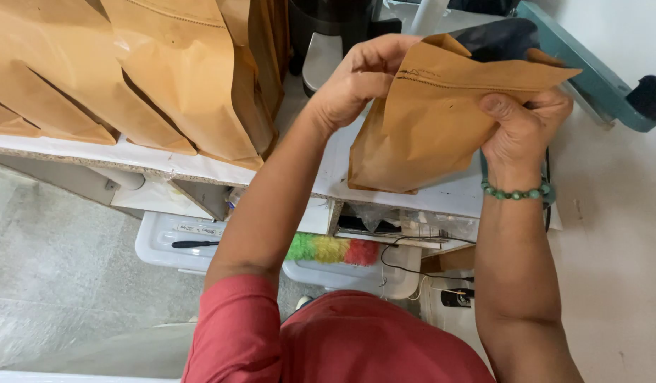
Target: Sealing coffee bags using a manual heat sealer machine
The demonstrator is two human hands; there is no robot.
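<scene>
I hold a brown paper pouch [427, 120] upright above the white counter [328, 170]. My left hand [356, 78] pinches its top left corner. My right hand [523, 124] grips the top right side, thumb laid across the front; a green bead bracelet [516, 192] circles that wrist. The pouch's mouth is spread, showing a dark lining. Its bottom edge rests on or just above the counter.
Several filled brown pouches [165, 78] lean in a row at the left of the counter. A teal heat sealer [590, 78] stands at the far right. A dark appliance [328, 35] sits behind. Below the counter are white plastic tubs [172, 241] and a multicoloured duster [331, 250].
</scene>
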